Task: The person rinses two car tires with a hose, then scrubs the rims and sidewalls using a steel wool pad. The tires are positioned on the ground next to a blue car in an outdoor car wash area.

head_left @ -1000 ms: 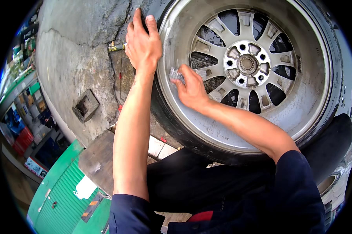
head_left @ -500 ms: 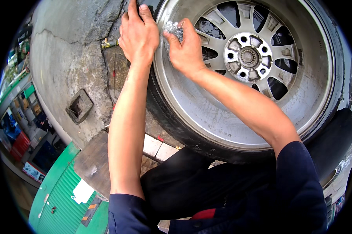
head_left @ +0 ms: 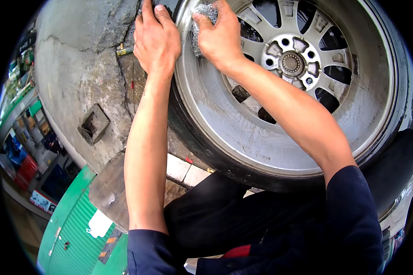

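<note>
A silver alloy wheel (head_left: 261, 149) lies tilted with its hollow inner side facing me, and a black tire (head_left: 234, 176) surrounds it. My right hand (head_left: 222, 41) is closed around a crumpled, shiny wad of steel wool (head_left: 205, 11), which is against the wheel's inner wall at the upper left. Part of the wad is hidden by the fingers. My left hand (head_left: 157, 46) lies over the tire's left edge beside it, fingers stretched out and holding nothing. Dark gaps between the spokes (head_left: 316, 32) look wet.
Cracked concrete (head_left: 78, 68) spreads out on the left, with a square hollow block (head_left: 94, 124) set on it. A brass-ended fitting (head_left: 124, 50) lies near my left hand. A brown wooden board (head_left: 108, 185) and a green ribbed panel (head_left: 76, 238) are at lower left. My dark-trousered leg (head_left: 206, 215) is under the tire.
My right hand has moved up and away along the wheel's inner wall with the steel wool. My left hand has shifted slightly left and away.
</note>
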The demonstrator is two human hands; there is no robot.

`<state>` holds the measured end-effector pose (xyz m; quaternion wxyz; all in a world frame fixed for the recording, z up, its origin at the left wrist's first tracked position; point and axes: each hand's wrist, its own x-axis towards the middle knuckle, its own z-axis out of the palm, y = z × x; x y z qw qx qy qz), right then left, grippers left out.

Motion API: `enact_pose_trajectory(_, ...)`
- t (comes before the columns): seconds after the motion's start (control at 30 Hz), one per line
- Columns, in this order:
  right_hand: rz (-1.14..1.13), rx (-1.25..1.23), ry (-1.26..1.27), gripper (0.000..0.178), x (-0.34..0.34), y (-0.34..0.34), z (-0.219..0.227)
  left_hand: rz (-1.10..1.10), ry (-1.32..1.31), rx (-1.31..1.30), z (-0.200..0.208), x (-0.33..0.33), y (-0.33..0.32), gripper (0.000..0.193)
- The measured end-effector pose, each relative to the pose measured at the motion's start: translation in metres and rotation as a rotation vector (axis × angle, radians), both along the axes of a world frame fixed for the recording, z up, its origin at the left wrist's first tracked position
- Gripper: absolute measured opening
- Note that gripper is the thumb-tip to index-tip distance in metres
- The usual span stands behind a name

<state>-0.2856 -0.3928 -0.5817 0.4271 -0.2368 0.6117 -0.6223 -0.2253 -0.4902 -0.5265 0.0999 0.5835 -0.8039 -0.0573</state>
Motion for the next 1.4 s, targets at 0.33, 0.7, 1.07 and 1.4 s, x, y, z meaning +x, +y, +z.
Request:
enact_pose_trajectory(0.33, 0.208, 0.015, 0.118, 0.028, 0.018, 0.039, -0.008, -0.016, -0.030, -0.027, -0.002, 0.001, 0.000, 0.053)
enact_pose_trajectory(0.7, 0.405, -0.067, 0.165, 0.029, -0.018, 0.013, -0.001, 0.000, -0.035, -0.051, -0.007, 0.001, -0.002, 0.052)
enact_pose_trajectory(1.07, -0.050, -0.092, 0.150, 0.021, -0.028, -0.023, -0.003, -0.004, 0.014, -0.021, -0.005, 0.007, -0.003, 0.052)
enact_pose_trajectory(1.4, -0.035, 0.048, 0.008, 0.033, -0.015, -0.011, -0.003, -0.012, -0.009, -0.015, -0.002, 0.002, 0.001, 0.052)
